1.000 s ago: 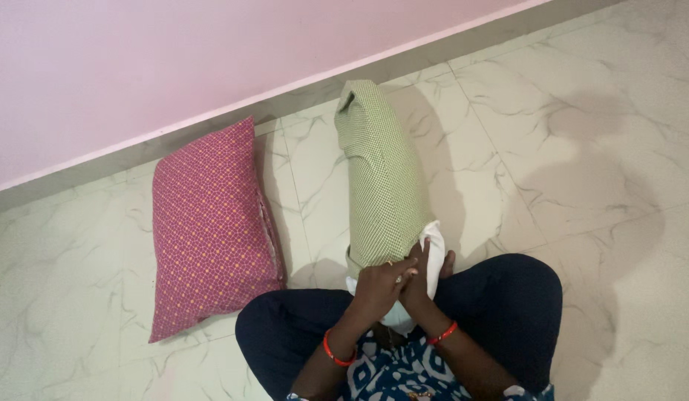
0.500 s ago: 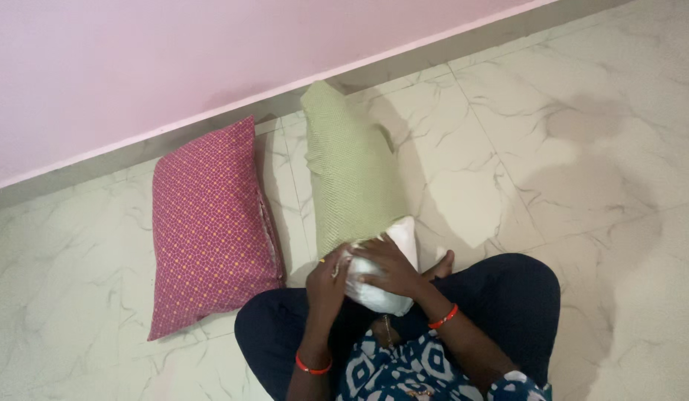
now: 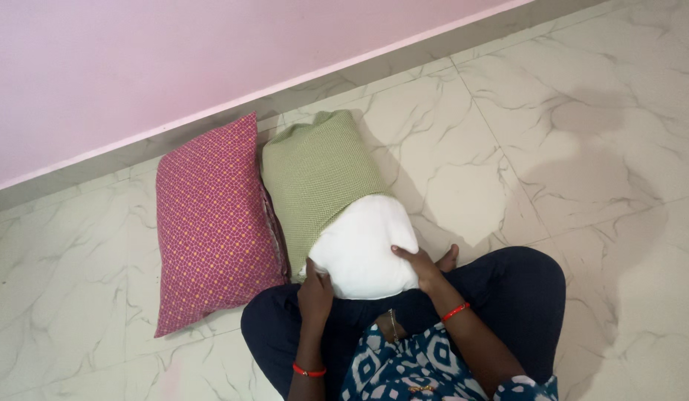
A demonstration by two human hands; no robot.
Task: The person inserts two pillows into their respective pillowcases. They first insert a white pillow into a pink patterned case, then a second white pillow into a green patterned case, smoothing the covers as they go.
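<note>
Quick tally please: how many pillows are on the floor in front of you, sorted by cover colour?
Pink patterned pillow: 1, lying on the floor beside the wall.
Green checked cover partly over a white pillow: 1, with the left hand and right hand at its white end.
Total: 2 pillows.

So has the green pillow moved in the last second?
Yes. The green pillow has swung left and now lies flat, touching the pink pillow, with more of its white inner showing.
</note>
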